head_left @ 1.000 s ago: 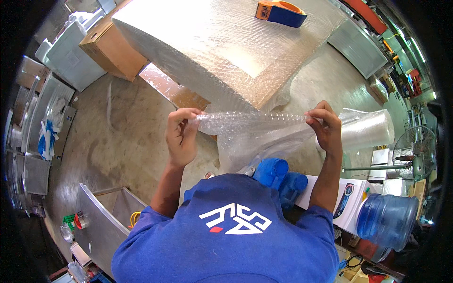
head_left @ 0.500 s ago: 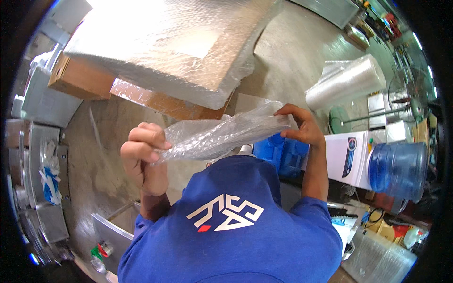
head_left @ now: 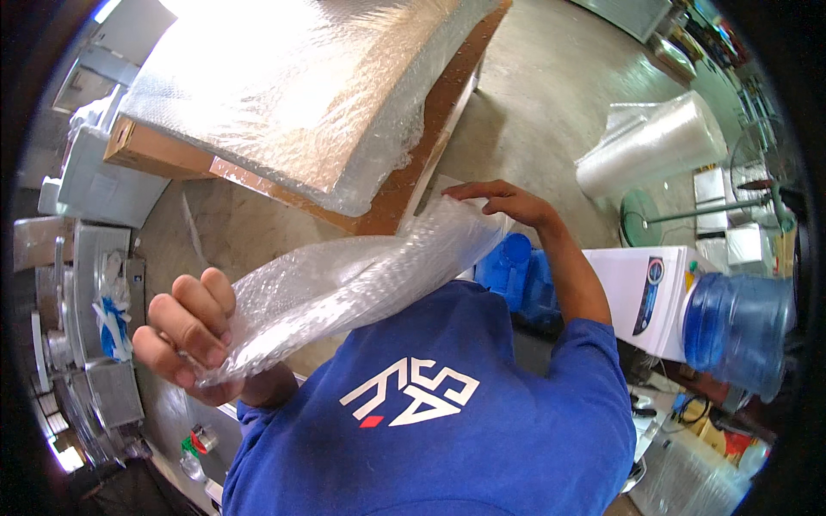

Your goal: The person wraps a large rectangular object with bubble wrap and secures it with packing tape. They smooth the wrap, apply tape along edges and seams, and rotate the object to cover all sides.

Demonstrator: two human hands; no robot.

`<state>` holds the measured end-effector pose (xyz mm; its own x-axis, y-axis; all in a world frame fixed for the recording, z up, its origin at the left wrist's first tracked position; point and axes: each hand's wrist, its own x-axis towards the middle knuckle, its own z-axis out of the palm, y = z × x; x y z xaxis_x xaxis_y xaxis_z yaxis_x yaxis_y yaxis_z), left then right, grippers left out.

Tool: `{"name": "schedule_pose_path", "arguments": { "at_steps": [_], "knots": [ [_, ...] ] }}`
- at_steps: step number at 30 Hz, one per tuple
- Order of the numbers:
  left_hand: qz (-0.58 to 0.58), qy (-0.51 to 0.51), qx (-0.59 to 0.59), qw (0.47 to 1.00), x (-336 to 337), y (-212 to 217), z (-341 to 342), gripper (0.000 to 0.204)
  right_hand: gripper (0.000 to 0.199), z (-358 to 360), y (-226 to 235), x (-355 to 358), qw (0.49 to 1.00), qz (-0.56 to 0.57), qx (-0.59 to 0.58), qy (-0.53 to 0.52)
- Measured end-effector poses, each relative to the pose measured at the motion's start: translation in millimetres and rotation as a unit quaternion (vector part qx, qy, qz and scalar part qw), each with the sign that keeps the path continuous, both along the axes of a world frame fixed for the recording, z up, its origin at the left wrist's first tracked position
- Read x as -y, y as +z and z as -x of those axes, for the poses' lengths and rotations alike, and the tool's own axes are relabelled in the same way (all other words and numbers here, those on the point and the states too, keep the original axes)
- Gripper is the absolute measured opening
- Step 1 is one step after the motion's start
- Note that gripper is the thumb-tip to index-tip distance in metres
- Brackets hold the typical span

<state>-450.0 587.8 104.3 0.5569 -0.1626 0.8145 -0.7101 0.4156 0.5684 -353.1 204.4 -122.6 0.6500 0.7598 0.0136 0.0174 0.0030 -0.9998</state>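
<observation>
Clear bubble wrap (head_left: pixel 361 284) stretches as a loose, crumpled strip between the two hands in the head view, running from lower left up to the right, across the front of the person's blue shirt (head_left: pixel 447 413). The left hand (head_left: pixel 185 331) is curled into a fist around the lower end of the strip, fingers folded over the plastic and gripping it tight. The right hand (head_left: pixel 503 199) rests on the upper end with its fingers stretched out fairly flat on top of the wrap; whether the thumb pinches it from below I cannot tell.

Beyond the hands lies a large flat brown panel (head_left: pixel 301 103), its top covered with a sheet of the same bubbly plastic that hangs over its near edge. The upper end of the strip lies just beside the panel's near right corner. A cardboard box (head_left: pixel 151 150) sits under the panel's left edge on the concrete floor (head_left: pixel 533 112).

To the right a big roll of bubble wrap (head_left: pixel 654 142) lies on the floor, well apart from the hands. Below the right forearm stand blue plastic containers (head_left: pixel 516 271), then a white water dispenser (head_left: pixel 645 292) with a blue water bottle (head_left: pixel 736 331) at its right end
</observation>
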Motion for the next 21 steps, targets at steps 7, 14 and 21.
{"name": "schedule_pose_path", "arguments": {
  "at_steps": [7, 14, 21],
  "knots": [
    [0.006, -0.043, -0.053, 0.998, 11, 21, 21, 0.006, 0.066, -51, -20, -50, 0.976, 0.044, -0.153, 0.145],
    [-0.027, 0.021, -0.062, 0.997, 10, 30, 51, 0.007, 0.051, -84, -49, -44, 0.972, 0.069, -0.075, 0.214],
    [0.082, 0.22, -0.084, 0.969, 12, 16, 97, 0.025, 0.042, -107, -6, 15, 0.965, 0.054, 0.006, 0.257]
  ]
}}
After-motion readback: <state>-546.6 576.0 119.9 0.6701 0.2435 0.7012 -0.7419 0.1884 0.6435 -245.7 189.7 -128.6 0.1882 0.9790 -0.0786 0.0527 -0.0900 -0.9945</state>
